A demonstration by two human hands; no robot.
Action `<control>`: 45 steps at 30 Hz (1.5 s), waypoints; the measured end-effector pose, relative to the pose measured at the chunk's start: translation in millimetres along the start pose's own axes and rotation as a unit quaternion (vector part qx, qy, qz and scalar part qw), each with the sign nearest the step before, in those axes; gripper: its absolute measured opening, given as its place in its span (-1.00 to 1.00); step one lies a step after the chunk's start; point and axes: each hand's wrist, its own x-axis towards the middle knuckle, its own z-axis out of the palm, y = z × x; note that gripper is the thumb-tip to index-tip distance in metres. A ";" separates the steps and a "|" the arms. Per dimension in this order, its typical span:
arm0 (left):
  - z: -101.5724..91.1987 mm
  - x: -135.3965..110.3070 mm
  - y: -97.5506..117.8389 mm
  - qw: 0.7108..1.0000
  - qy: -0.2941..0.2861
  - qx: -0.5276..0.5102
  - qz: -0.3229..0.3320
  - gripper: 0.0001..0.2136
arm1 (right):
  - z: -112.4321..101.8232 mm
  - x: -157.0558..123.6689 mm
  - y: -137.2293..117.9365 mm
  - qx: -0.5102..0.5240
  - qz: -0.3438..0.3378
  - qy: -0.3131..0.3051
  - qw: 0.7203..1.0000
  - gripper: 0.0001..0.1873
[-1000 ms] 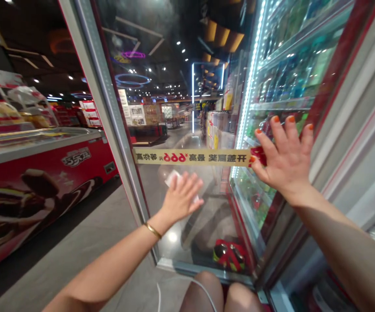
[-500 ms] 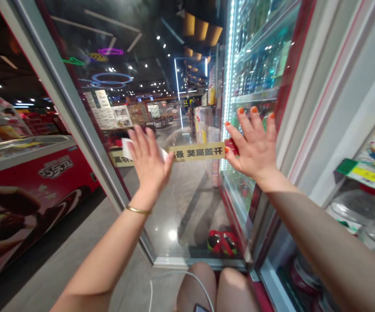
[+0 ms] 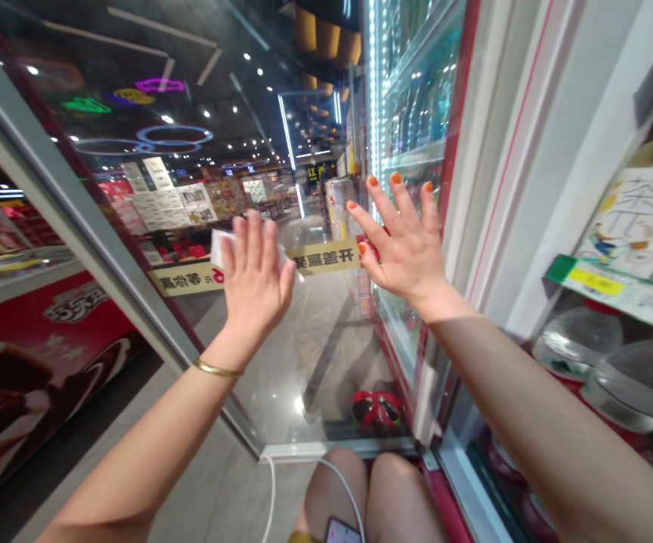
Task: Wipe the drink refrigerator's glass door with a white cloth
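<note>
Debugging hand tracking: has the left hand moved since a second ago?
Yes, upward: the left hand was below the yellow lettered strip; now it covers part of it.

White wipe (image 3: 219, 246) mostly hidden behind left hand (image 3: 254, 283), strip (image 3: 326, 257) partly covered (lettering too), phone (image 3: 342, 531) cut off

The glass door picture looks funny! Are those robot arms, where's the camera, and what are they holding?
No robot here! These are a person's own bare hands. One camera, worn on the head, takes every picture, looking forward and down, so you also see the person's knees.

The left hand has a white cloth under its fingers, against the glass door. The right hand is spread out and holds nothing. A yellowish strip with backwards writing crosses the glass. A phone shows near the knees.
</note>
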 end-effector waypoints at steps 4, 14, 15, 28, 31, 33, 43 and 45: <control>33.6 -44.3 69.0 0.997 -0.030 0.067 0.019 -0.13 | 0.1 -0.4 0.2 -0.004 0.002 -0.001 1.000 -0.01; -18.3 -25.2 -19.7 0.996 -0.002 0.093 -0.005 -0.04 | 4.5 0.0 -1.1 -0.030 -0.024 0.060 0.997 -0.06; -34.7 0.1 -43.3 0.991 0.033 0.083 -0.098 -0.07 | 4.6 -0.4 -1.5 -0.031 -0.022 0.063 0.997 -0.06; -9.7 -127.6 -14.2 0.994 0.002 0.103 -0.023 -0.15 | 5.3 -3.0 0.9 -0.025 -0.012 0.050 0.998 -0.01; -38.2 -79.6 -74.4 0.977 0.024 0.114 -0.181 -0.14 | 5.0 -5.7 2.2 -0.038 -0.009 0.048 0.998 -0.07; -28.8 -64.6 -74.1 0.968 0.021 0.092 -0.235 -0.10 | 5.4 -7.2 4.5 -0.046 -0.011 0.054 0.997 -0.11; 6.5 -188.3 -35.6 0.992 -0.032 0.120 0.023 -0.15 | 4.4 -4.9 2.6 -0.095 -0.019 0.046 0.994 -0.16; -19.0 -137.7 -78.4 0.986 -0.012 0.117 -0.118 -0.05 | 6.3 -4.8 2.4 -0.100 -0.034 0.071 0.992 -0.14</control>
